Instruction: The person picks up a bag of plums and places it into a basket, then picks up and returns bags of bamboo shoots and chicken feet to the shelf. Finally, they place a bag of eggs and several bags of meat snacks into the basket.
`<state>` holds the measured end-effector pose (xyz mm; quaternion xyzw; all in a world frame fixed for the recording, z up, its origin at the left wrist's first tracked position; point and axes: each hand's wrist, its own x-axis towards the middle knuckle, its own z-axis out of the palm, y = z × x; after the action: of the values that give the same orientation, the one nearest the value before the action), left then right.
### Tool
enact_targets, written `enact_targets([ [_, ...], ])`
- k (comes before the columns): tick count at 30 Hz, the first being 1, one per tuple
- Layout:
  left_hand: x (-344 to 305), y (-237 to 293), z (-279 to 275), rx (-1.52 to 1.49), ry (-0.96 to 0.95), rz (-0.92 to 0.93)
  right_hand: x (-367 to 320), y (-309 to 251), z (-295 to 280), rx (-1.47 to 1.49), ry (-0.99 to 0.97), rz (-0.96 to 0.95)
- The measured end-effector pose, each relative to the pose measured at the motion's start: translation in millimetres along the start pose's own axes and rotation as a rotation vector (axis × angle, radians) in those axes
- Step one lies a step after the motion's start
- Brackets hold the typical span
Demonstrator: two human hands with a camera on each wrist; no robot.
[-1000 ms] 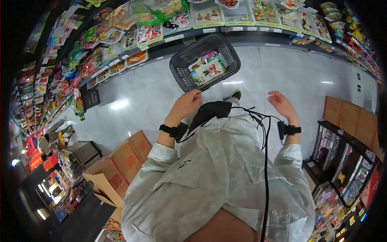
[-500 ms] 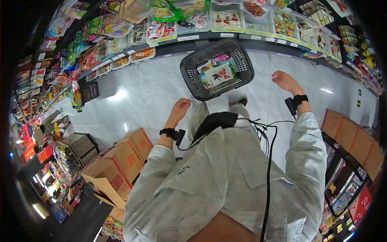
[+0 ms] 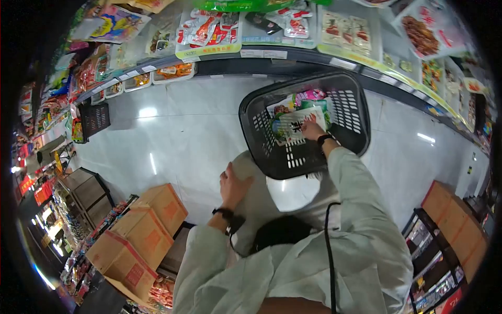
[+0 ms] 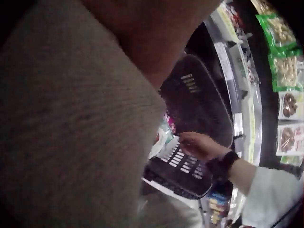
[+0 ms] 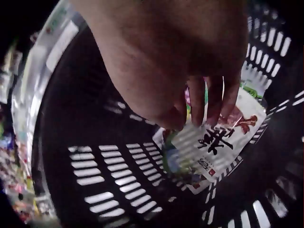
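Note:
A dark plastic basket [image 3: 251, 120] stands on the floor below the shelf. Inside it lies a white packet with dark characters [image 3: 293, 127], over a pink packet [image 3: 312, 95] and a green one. The right hand [image 3: 312, 129] is down in the basket; in the right wrist view its fingers [image 5: 216, 104] point down at the white packet [image 5: 237, 135], touching or just over it, with no clear grip. The left hand [image 3: 235, 187] rests on the left knee, fingers spread, holding nothing; in the left wrist view part of it [image 4: 152, 38] shows at the top.
Shelves of packaged food [image 3: 209, 31] run along the top, their edge right behind the basket. Cardboard boxes [image 3: 151, 214] stand at the lower left, others [image 3: 455, 220] at the right. A second dark basket [image 3: 95, 119] is at the far left. A black cable [image 3: 328, 251] hangs over the person's front.
The person has bent down toward the basket, which appears larger. The right hand has moved from beside the basket into it, and the left hand has come onto the knee.

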<state>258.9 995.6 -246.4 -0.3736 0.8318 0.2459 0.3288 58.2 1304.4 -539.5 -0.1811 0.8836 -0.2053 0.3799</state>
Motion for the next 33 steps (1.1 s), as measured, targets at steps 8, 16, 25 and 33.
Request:
enact_targets([
  [8, 15.7, -24.5, 16.2, -0.100, 0.216, -0.031, 103.5, -13.3, 71.1, -0.443, -0.139, 0.213],
  [16, -10.2, -23.1, 7.5, -0.116, 0.153, -0.020, 61.3, 8.8, 72.1, -0.673, -0.173, 0.152],
  [25, -18.9, -36.7, 4.0, 0.147, -0.414, 0.157, -241.6, -179.6, -190.5, 0.396, 0.339, -0.069],
  [33, -179.9, 155.5, -206.7, -0.259, -0.570, 0.972, -498.8, -349.0, -369.1, 0.567, 0.609, 0.048],
])
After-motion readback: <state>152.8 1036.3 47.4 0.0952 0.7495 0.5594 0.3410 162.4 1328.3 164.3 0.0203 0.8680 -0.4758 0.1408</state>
